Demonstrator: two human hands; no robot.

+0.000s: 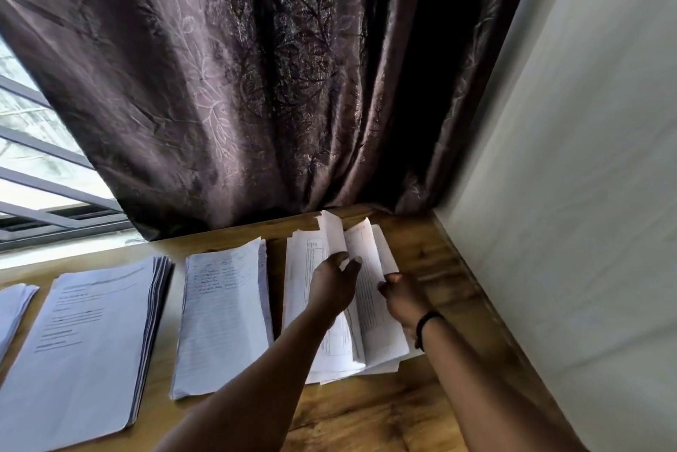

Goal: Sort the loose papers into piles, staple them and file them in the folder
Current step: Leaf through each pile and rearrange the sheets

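**Both hands in the rightmost pile of papers**

From the head camera, looking down over the wooden desk (366,411): four lots of paper lie in a row along it. At the far left edge only a corner of one pile (13,308) shows. Next to it lies a thick printed stack (84,349), its page edges fanned along the right side. Beside that, apart from it, is a thinner pile with handwriting (223,319) on its top sheet. The rightmost pile (381,338), loose and uneven, lies near the white wall (571,195) that runs along the desk's right side.

The left hand (335,286) reaches over this rightmost pile with its fingertips curled around the edge of a lifted sheet (332,233), which stands up and bends over at the top. The right hand (401,295), with a dark band (426,323) on the wrist, pinches the right edge of the sheets next to it, holding them raised off the pile. Between the two hands a page with a printed table is exposed.

Behind the desk hangs a dark patterned curtain (238,85), its hem touching the back edge. To the left a window with bars (40,165) lets in daylight.
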